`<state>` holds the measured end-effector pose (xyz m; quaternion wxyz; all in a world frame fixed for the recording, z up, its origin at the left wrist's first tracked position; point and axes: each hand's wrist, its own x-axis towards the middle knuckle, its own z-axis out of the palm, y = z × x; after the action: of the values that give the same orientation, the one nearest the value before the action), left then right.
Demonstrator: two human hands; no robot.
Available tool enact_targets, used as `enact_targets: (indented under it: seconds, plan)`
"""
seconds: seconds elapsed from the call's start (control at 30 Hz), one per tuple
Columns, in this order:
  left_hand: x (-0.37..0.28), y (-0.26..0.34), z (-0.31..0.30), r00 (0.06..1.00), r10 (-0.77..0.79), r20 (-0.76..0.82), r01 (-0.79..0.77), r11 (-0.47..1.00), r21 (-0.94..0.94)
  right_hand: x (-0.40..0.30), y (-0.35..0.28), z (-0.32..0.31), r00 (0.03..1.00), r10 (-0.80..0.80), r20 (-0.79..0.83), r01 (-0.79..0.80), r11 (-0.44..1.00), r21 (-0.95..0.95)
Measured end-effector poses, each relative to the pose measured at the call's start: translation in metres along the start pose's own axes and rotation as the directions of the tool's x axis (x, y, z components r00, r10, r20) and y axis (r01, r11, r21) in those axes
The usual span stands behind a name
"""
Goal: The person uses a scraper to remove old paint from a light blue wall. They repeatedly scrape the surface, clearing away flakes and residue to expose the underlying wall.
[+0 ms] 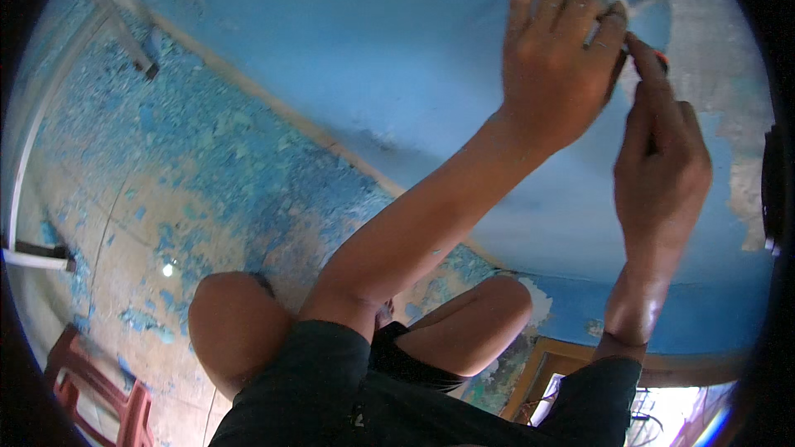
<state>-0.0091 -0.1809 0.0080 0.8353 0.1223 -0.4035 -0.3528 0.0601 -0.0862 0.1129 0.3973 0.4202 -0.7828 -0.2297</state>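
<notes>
My left hand (pixel 559 62) is raised against the blue painted wall (pixel 397 62), its fingers bent over a small hand tool that it mostly covers. Close beside it on the right, my right hand (pixel 664 155) grips the same tool, its index finger pointing along it. Only a dark edge and an orange part (pixel 662 61) of the tool show; its working end is hidden, so its exact kind cannot be told. Just beyond the fingers lies a patch of bared grey wall (pixel 695 31) with a ragged paint edge.
Flakes of blue and green paint (pixel 205 130) cover the tiled floor along the wall's base. A red plastic stool (pixel 118 406) stands at the lower left, with metal frame legs (pixel 37 118) above it. My bent knees are below; a wooden frame (pixel 528 385) is at the lower right.
</notes>
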Motion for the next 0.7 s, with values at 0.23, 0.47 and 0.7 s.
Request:
enact_targets:
  seconds: [0.23, 0.47, 0.7]
  plan:
    - [0.032, -0.063, -0.005, 0.990, 0.139, -0.025, -0.135, 0.984, 0.119, 0.049, -0.032, 0.003, 0.998, -0.056, -0.025, 0.054, 0.996, -0.076]
    - [-0.005, -0.020, 0.013, 0.995, 0.022, 0.100, -0.017, 0.999, -0.051, 0.013, -0.014, -0.019, 0.993, 0.078, 0.084, -0.071, 0.993, -0.092]
    - [-0.009, 0.004, 0.013, 0.995, -0.005, 0.096, 0.013, 0.997, -0.080, -0.005, 0.007, -0.017, 0.997, 0.063, 0.044, -0.062, 0.998, -0.018]
